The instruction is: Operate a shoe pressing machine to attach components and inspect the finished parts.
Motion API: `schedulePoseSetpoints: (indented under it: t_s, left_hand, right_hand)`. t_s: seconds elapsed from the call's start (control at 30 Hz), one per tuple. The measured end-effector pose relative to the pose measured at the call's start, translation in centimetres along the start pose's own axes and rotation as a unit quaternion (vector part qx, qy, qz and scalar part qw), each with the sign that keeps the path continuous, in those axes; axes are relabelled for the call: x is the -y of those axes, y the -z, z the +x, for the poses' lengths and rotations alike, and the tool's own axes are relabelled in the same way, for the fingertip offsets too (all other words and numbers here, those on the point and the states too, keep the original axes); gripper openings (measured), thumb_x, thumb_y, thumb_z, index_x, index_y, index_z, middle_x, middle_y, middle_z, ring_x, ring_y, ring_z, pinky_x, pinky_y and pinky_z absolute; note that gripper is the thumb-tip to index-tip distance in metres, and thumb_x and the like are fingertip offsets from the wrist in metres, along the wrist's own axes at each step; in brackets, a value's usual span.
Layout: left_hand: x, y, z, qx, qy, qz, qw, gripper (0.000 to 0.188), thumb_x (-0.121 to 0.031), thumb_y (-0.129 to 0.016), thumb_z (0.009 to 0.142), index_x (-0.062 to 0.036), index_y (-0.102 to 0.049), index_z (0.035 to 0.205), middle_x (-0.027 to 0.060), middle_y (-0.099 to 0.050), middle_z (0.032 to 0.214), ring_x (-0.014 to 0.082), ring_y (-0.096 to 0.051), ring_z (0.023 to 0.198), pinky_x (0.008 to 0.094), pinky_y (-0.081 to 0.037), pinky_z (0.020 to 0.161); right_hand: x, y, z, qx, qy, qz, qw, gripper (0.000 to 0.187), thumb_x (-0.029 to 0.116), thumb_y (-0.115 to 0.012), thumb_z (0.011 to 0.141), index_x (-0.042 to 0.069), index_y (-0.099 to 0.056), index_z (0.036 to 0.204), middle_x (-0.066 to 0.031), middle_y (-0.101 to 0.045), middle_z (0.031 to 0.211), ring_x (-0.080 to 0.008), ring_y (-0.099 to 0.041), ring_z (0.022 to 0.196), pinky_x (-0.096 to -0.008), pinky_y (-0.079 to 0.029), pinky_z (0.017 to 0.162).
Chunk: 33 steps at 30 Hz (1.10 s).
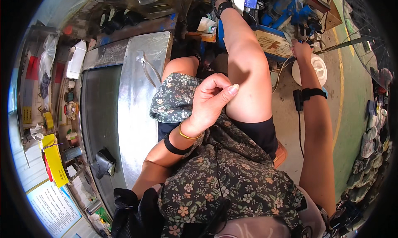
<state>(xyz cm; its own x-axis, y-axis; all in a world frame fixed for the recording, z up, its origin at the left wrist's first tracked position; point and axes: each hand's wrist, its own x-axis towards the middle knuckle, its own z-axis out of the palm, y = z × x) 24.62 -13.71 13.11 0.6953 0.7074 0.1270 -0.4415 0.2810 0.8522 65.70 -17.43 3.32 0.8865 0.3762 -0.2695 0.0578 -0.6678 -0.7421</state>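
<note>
My left hand (210,98) is raised above my lap, close to my bare knee. Its fingers curl inward and the thumb presses against them; whatever they may hold is hidden. My right arm reaches far forward, and the right hand (302,51) is closed at the front of a blue machine (290,12). What its fingers grip there is too small to make out. Just below that hand stands a white round tub (318,70). Metal pliers (148,67) lie on the shiny metal tabletop (141,126) to my left.
A black shoe (103,162) rests on the dark surface (101,97) beside the metal top. Shelving on the left holds a white bottle (76,59) and thread spools (70,109). A fan (365,26) stands far right. Several shoe pieces (365,167) are stacked at the right edge.
</note>
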Motion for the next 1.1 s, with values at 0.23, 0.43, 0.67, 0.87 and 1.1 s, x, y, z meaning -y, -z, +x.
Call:
schedulePoseSetpoints:
  t_s: [0.23,0.43,0.67,0.87,1.1]
  left_hand:
    - [0.3,0.3,0.1,-0.004,0.005,-0.006,1.0,0.011,-0.003,-0.066,0.091,-0.006,-0.057,0.086,0.0002,-0.054,0.08,0.0078,-0.046,0.068,0.0222,-0.038,0.062]
    - [-0.4,0.3,0.6,0.022,0.091,-0.178,0.979,0.008,-0.008,-0.064,0.092,-0.0084,-0.056,0.09,0.0002,-0.05,0.083,0.0111,-0.046,0.076,0.0252,-0.039,0.07]
    - [-1.7,1.8,1.1,0.164,0.191,-0.541,0.802,0.021,-0.017,-0.061,0.068,-0.0119,-0.047,0.082,0.0016,-0.041,0.08,0.0163,-0.039,0.076,0.0281,-0.034,0.071]
    - [-2.0,2.3,0.6,0.213,0.175,-0.549,0.789,0.024,-0.016,-0.062,0.065,-0.0131,-0.045,0.082,0.0006,-0.041,0.078,0.016,-0.039,0.074,0.0284,-0.034,0.069]
    - [-2.0,2.8,0.5,0.208,0.175,-0.549,0.791,0.024,-0.015,-0.062,0.065,-0.0132,-0.044,0.081,0.0001,-0.04,0.078,0.0158,-0.039,0.073,0.0285,-0.034,0.069]
  right_hand:
    - [-0.3,0.0,0.2,-0.009,0.009,-0.002,1.0,0.03,0.026,-0.067,0.085,-0.002,-0.059,0.088,-0.0087,-0.061,0.066,-0.0138,-0.05,0.049,-0.029,-0.04,0.045]
    - [-1.0,0.0,1.2,-0.007,0.011,-0.027,1.0,0.032,0.028,-0.066,0.084,-0.003,-0.061,0.089,-0.0088,-0.063,0.066,-0.0145,-0.053,0.048,-0.0295,-0.041,0.046]
    - [-0.1,-0.1,-0.2,-0.032,0.038,-0.038,0.998,0.043,0.037,-0.062,0.082,-0.006,-0.064,0.08,-0.0097,-0.066,0.066,-0.0213,-0.06,0.056,-0.0346,-0.047,0.059]
    - [0.6,0.2,-1.1,-0.016,0.011,-0.05,0.999,0.044,0.039,-0.063,0.083,-0.005,-0.062,0.086,-0.008,-0.065,0.066,-0.0187,-0.059,0.056,-0.0329,-0.046,0.057]
    - [1.1,-0.4,-1.8,-0.044,0.012,-0.043,0.998,0.037,0.037,-0.066,0.085,0.001,-0.062,0.08,-0.0062,-0.058,0.058,-0.0162,-0.05,0.044,-0.0337,-0.038,0.045]
